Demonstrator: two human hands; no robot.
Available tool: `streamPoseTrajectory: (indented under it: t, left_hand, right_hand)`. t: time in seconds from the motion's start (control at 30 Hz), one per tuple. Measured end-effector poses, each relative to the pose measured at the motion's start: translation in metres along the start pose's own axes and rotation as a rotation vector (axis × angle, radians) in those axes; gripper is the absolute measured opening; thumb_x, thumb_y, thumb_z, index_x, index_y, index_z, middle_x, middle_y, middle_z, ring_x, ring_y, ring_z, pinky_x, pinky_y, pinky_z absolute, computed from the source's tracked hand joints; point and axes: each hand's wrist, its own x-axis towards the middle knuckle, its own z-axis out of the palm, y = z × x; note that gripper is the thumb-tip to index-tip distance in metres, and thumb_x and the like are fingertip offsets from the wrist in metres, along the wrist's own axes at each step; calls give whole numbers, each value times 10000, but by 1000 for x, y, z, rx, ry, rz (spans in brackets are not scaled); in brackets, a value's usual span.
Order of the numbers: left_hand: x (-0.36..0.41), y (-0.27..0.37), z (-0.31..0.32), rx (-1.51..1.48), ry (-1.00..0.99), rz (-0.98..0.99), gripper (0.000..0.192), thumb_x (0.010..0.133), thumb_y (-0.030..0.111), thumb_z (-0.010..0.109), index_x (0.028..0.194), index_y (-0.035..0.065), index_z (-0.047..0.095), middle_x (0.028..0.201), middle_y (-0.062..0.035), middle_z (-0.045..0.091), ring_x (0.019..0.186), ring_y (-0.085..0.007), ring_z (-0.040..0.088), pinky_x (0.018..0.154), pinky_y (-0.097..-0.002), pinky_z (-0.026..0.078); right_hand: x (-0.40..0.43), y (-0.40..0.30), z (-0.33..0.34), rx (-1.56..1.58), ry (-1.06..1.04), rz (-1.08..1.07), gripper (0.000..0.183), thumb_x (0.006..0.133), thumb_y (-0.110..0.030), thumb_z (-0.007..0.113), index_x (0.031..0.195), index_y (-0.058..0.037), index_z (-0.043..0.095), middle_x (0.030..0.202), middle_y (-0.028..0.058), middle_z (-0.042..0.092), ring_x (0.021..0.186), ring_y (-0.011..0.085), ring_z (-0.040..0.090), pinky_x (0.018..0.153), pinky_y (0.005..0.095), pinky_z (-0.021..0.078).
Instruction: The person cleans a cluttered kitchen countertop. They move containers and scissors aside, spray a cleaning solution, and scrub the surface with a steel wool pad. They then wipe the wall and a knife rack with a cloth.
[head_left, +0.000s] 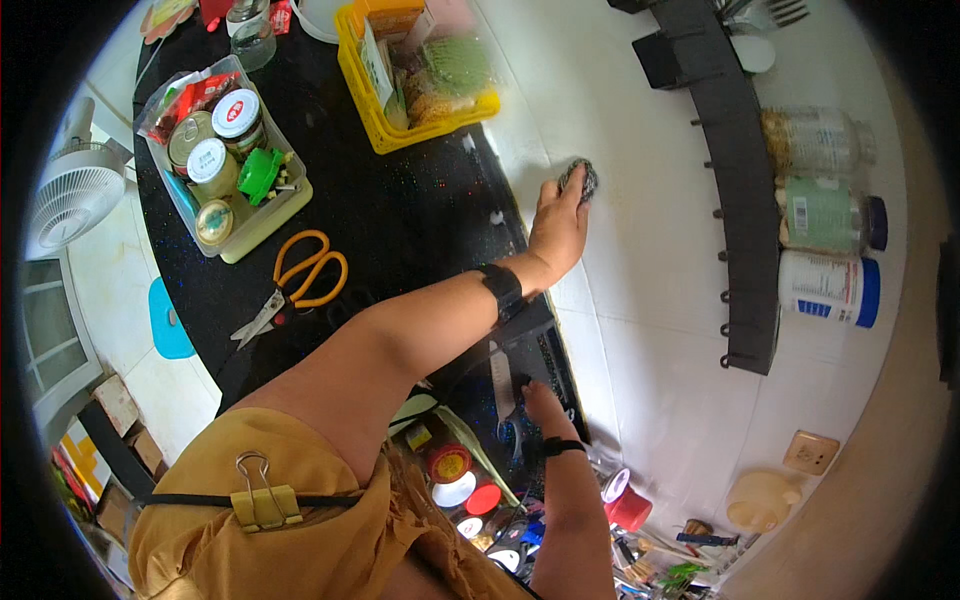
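Note:
My left hand (559, 232) reaches across the black speckled countertop (405, 202) to the white tiled wall (637, 247). Under its fingers a grey steel-wool scrubber (586, 180) is held against the tiles. Lower down, my right hand (546, 409) is by the counter's wall-side edge, its fingertips at something dark; whether it grips that or only rests there is unclear. Beside it lies a pale-bladed cutting tool (501, 379) with a looped handle. Orange-handled scissors (300, 277) lie with blades parted on the counter, left of my left arm.
A plastic bin (266, 240) of jars and cans and a yellow basket (420, 135) of packets stand on the counter. Above, a black wall rack (720, 187) carries several bottles and utensils. Lidded jars (454, 487) crowd near my body. A wall socket (811, 452) is at lower right.

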Motion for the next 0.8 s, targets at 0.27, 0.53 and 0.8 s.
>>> streamPoseTrajectory:
  t: [0.27, 0.53, 0.8]
  left_hand:
    - [80, -67, -20, 95, 118, -287, 597, 991, 106, 490, 1539, 82, 252, 1261, -311, 496, 1125, -458, 527, 996, -481, 441]
    - [10, -104, -52, 126, -184, -540, 561, 962, 169, 519, 1495, 85, 363, 1157, -360, 590, 1086, -487, 581, 922, -515, 472]
    - [-41, -97, -107, -411, -117, -909, 476, 990, 115, 497, 1463, 112, 444, 825, -14, 577, 641, -89, 514, 622, -305, 504]
  right_hand:
    - [-7, 9, -3, -294, -83, -189, 208, 901, -160, 548, 1007, 1, 626, 1010, 238, 648, 968, 426, 632, 841, 485, 525]
    - [15, -58, -113, -254, 17, -26, 215, 945, -161, 501, 902, -17, 655, 886, 241, 676, 823, 421, 664, 764, 515, 543]
    - [149, -254, -297, 1296, 422, -27, 506, 1004, -275, 576, 1419, -43, 402, 1222, 167, 583, 1048, 297, 628, 843, 397, 544]
